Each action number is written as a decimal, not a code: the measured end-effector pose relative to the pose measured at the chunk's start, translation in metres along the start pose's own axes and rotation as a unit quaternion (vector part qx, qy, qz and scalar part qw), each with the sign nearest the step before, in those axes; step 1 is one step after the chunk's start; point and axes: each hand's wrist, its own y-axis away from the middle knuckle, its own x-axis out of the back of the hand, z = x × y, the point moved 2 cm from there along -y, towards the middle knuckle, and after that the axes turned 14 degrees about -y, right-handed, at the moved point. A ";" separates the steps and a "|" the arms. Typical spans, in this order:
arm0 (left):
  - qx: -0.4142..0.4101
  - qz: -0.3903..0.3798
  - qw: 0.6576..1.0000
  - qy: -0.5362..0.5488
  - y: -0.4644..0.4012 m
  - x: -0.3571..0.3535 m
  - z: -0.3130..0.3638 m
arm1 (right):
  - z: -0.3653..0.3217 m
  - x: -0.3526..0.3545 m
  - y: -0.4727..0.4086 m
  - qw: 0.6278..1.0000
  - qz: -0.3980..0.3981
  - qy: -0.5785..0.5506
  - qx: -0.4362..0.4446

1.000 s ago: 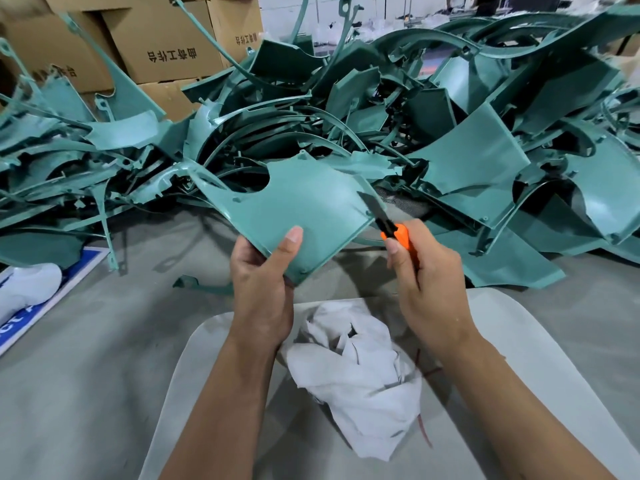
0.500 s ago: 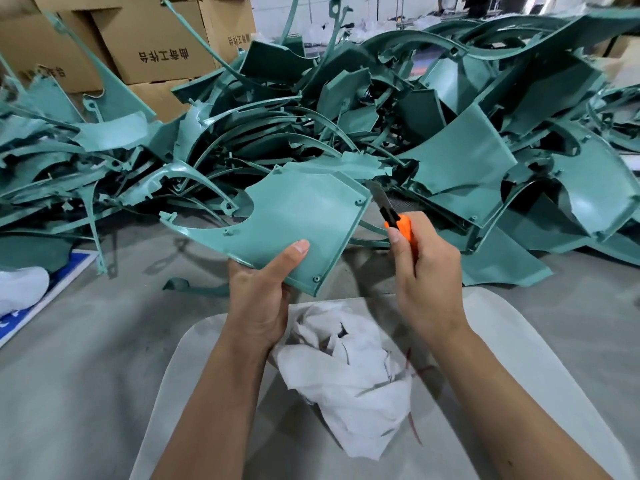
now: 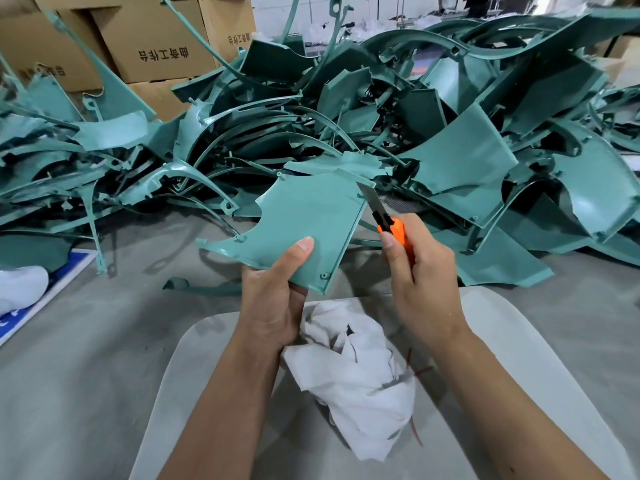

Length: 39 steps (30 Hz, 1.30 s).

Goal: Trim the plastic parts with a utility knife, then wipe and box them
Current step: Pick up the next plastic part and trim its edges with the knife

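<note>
A great heap of teal moulded plastic parts (image 3: 433, 109) fills the floor from nine o'clock round to three o'clock, which suggests that most of the trimming, wiping and boxing is left to do. Brown cardboard boxes (image 3: 152, 46) stand behind the heap at eleven o'clock (whether any holds finished parts cannot be told). At six o'clock a pale grey rounded board (image 3: 512, 341) carries a crumpled white wiping cloth (image 3: 353, 368), lying unused, so the wipe has seemingly not begun for this piece. At the centre, the flat teal plastic panel with a curved cut-out (image 3: 311, 216) is held up over the board's far edge: the left hand (image 3: 273, 299) grips its near edge, thumb on the face. The right hand (image 3: 419, 271) is curled round the orange-handled utility knife (image 3: 382, 216), blade extended, tip at the panel's upper right corner. Trimming looks under way.
</note>
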 end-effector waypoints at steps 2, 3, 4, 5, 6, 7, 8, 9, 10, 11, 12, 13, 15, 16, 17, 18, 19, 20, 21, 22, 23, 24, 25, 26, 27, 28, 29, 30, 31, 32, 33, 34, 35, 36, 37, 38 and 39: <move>0.004 0.000 1.000 0.010 0.000 0.000 -0.001 | -0.001 -0.001 0.001 1.000 -0.016 0.002 0.006; 0.006 -0.002 1.000 0.014 -0.001 0.000 -0.002 | -0.001 -0.001 0.001 1.000 -0.026 0.002 0.008; 0.010 -0.001 1.000 0.018 -0.001 0.001 -0.002 | -0.001 -0.002 0.002 0.999 -0.036 0.002 0.010; 0.016 0.004 1.000 0.020 -0.001 0.001 -0.002 | -0.002 -0.003 0.003 0.999 -0.046 0.004 0.015; 0.022 0.009 1.000 0.021 -0.001 0.002 -0.001 | -0.002 -0.005 0.003 0.998 -0.059 0.010 0.022; 0.027 0.012 0.999 0.022 -0.001 0.002 0.001 | -0.002 -0.006 0.004 0.997 -0.072 0.014 0.029; 0.029 0.015 0.999 0.025 -0.001 0.002 0.002 | -0.002 -0.007 0.004 0.995 -0.086 0.016 0.037; 0.028 0.018 0.999 0.029 -0.001 0.002 0.003 | -0.001 -0.008 0.005 0.994 -0.098 0.016 0.044; 0.029 0.024 0.999 0.035 -0.001 0.001 0.004 | 0.000 -0.009 0.005 0.993 -0.109 0.015 0.050; 0.029 0.031 0.998 0.040 -0.001 0.000 0.006 | 0.001 -0.010 0.005 0.991 -0.120 0.014 0.053; 0.028 0.037 0.998 0.044 0.000 -0.001 0.007 | 0.002 -0.010 0.006 0.990 -0.133 0.012 0.054; 0.026 0.041 0.998 0.047 0.001 -0.002 0.009 | 0.002 -0.011 0.006 0.988 -0.145 0.010 0.055; 0.029 0.044 0.997 0.057 0.001 -0.004 0.011 | 0.002 -0.011 0.008 0.984 -0.167 0.007 0.058; 0.033 0.042 0.997 0.061 0.000 -0.003 0.010 | 0.001 -0.011 0.009 0.982 -0.176 0.007 0.061; 0.037 0.043 0.996 0.065 0.000 -0.003 0.010 | 0.000 -0.012 0.009 0.981 -0.185 0.007 0.065; 0.040 0.045 0.996 0.067 -0.001 -0.002 0.010 | 0.000 -0.012 0.010 0.979 -0.192 0.006 0.069; 0.043 0.050 0.996 0.066 -0.001 -0.002 0.010 | -0.001 -0.012 0.010 0.978 -0.198 0.005 0.070; 0.044 0.053 0.996 0.062 -0.001 -0.003 0.011 | -0.002 -0.012 0.011 0.977 -0.204 0.005 0.070; 0.046 0.055 0.996 0.059 0.000 -0.003 0.012 | -0.003 -0.013 0.011 0.976 -0.208 0.005 0.071; 0.047 0.055 0.996 0.057 0.001 -0.004 0.013 | -0.004 -0.012 0.011 0.975 -0.211 0.003 0.073; 0.047 0.055 0.996 0.055 0.001 -0.005 0.014 | -0.004 -0.012 0.011 0.974 -0.213 0.000 0.077; 0.046 0.055 0.996 0.052 0.002 -0.005 0.015 | -0.004 -0.012 0.011 0.973 -0.215 -0.003 0.079; 0.046 0.054 0.996 0.050 0.002 -0.005 0.016 | -0.004 -0.012 0.012 0.972 -0.220 -0.004 0.079; 0.047 0.053 0.996 0.047 0.003 -0.005 0.016 | -0.004 -0.013 0.013 0.970 -0.229 -0.001 0.077; 0.050 0.051 0.996 0.045 0.002 -0.005 0.016 | -0.004 -0.014 0.013 0.967 -0.243 0.005 0.074; 0.053 0.050 0.996 0.044 0.002 -0.004 0.015 | -0.005 -0.016 0.014 0.964 -0.254 0.008 0.074; 0.055 0.051 0.996 0.043 0.002 -0.004 0.015 | -0.006 -0.017 0.014 0.964 -0.256 0.001 0.078; 0.053 0.052 0.996 0.046 0.002 -0.004 0.015 | -0.007 -0.016 0.014 0.966 -0.243 -0.017 0.083; 0.051 0.053 0.996 0.052 0.001 -0.004 0.015 | -0.007 -0.014 0.012 0.971 -0.220 -0.035 0.088; 0.050 0.052 0.996 0.059 0.001 -0.005 0.015 | -0.007 -0.012 0.011 0.976 -0.195 -0.047 0.089; 0.050 0.051 0.995 0.066 0.001 -0.005 0.015 | -0.007 -0.010 0.009 0.979 -0.177 -0.051 0.087; 0.051 0.050 0.995 0.072 0.001 -0.005 0.015 | -0.006 -0.009 0.009 0.981 -0.169 -0.048 0.086; 0.055 0.048 0.994 0.079 0.000 -0.005 0.014 | -0.004 -0.009 0.008 0.981 -0.169 -0.044 0.086; 0.058 0.046 0.994 0.082 -0.001 -0.004 0.013 | -0.004 -0.009 0.009 0.980 -0.174 -0.040 0.086; 0.062 0.044 0.994 0.082 -0.002 -0.003 0.012 | -0.003 -0.010 0.009 0.979 -0.182 -0.036 0.086; 0.066 0.042 0.994 0.078 -0.003 -0.002 0.012 | -0.003 -0.011 0.009 0.977 -0.192 -0.032 0.086; 0.068 0.041 0.994 0.073 -0.003 -0.002 0.011 | -0.003 -0.012 0.010 0.975 -0.201 -0.028 0.086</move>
